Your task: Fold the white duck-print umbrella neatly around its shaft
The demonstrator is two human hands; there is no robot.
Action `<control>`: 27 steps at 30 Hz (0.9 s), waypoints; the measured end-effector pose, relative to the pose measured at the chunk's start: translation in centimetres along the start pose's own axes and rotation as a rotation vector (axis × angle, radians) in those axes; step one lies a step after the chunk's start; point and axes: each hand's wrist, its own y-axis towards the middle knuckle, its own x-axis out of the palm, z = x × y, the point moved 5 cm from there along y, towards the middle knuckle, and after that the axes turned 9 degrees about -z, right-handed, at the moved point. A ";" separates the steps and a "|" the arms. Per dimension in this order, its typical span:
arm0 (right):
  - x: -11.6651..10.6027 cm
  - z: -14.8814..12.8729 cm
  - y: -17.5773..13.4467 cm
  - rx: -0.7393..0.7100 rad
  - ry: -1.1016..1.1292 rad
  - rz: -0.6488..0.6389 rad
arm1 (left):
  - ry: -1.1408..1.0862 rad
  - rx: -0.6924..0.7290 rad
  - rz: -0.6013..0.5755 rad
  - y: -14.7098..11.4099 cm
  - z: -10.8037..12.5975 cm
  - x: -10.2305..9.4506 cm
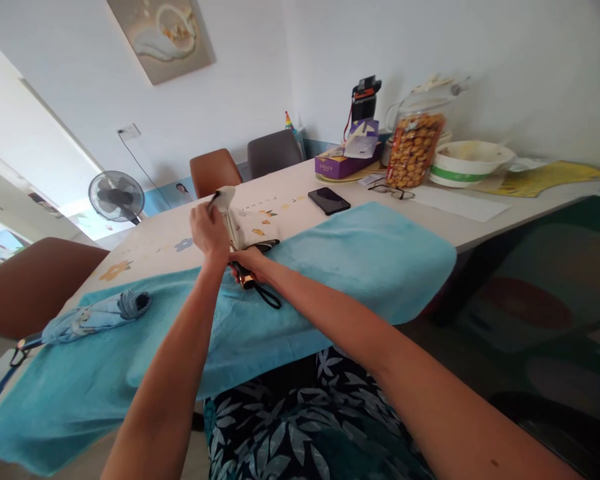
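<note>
A cream folding umbrella (254,227) with a small flower print is partly gathered in front of me, above the table's near side. My right hand (251,261) is closed around its lower part, by the black and gold handle (249,280). A black wrist loop hangs from the handle end. My left hand (209,228) is higher up, pinching an edge of the cream fabric with a dark tip. To the left, a rolled blue umbrella (97,318) lies on a turquoise towel (360,267) that hangs over the table edge.
On the pale table (290,200) lie a phone (329,200) and eyeglasses (391,192). Farther right are a purple box (343,165), a jug of nuts (415,150) and a white bowl (467,163). Chairs (214,171) stand behind; a fan (117,195) is at the left.
</note>
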 end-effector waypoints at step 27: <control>-1.9 -1.7 -0.3 -0.079 0.021 -0.001 | -1.082 -0.901 0.111 -3.2 -10.9 0.1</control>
